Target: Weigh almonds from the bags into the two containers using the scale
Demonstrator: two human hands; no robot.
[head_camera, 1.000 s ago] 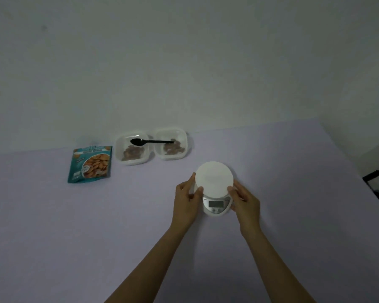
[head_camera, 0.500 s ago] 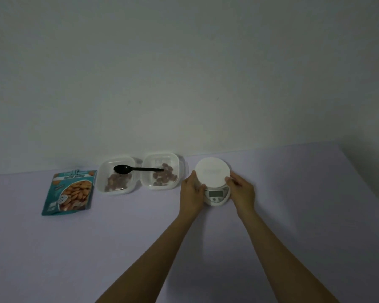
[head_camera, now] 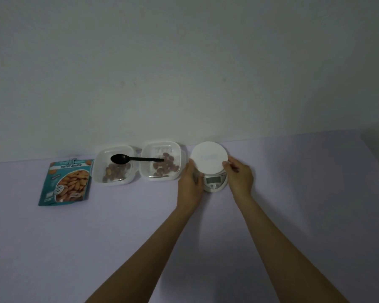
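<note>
scale [head_camera: 210, 169]: it sits on the counter [head_camera: 293, 215] between your two hands, close to the wall [head_camera: 184, 84].
platform [head_camera: 210, 159]: if you lean on it, the zero may drift.
left hand [head_camera: 190, 184]: your fingers curl round the scale's left flank. The knuckles are just beside the nearer container [head_camera: 162, 160], so a sideways nudge could shove it.
right hand [head_camera: 240, 177]: it pinches the platform's right edge. Lifting there alone might pop the platform off, I judge.
farther container [head_camera: 114, 167]: it stands beyond the nearer one, and both hold almonds [head_camera: 164, 168].
spoon [head_camera: 136, 159]: it bridges both rims, so a bumped container would drop it.
bag [head_camera: 67, 182]: it lies flat, farthest from your left hand. You cannot tell whether it is open, and only one shows.
display [head_camera: 212, 179]: it is too dim to read.
hidden: your left fingertips, behind the scale.
</note>
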